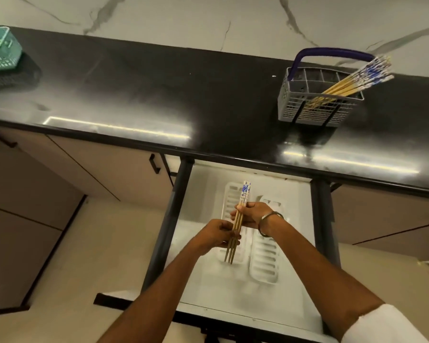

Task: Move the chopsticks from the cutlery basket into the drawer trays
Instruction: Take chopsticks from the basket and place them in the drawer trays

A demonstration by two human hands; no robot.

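A small bundle of wooden chopsticks with blue-and-white patterned tops is held over the open drawer. My left hand grips their lower part and my right hand grips them near the middle. Their tips hang above the left white slotted tray. A second white tray lies to its right, partly under my right wrist. On the black counter at the right stands the grey cutlery basket with a purple handle, holding several more chopsticks that lean right.
A green perforated basket sits at the counter's far left on a dark mat. Black drawer rails flank the drawer. Beige cabinet doors with black handles lie to the left. A marble-look wall backs the counter.
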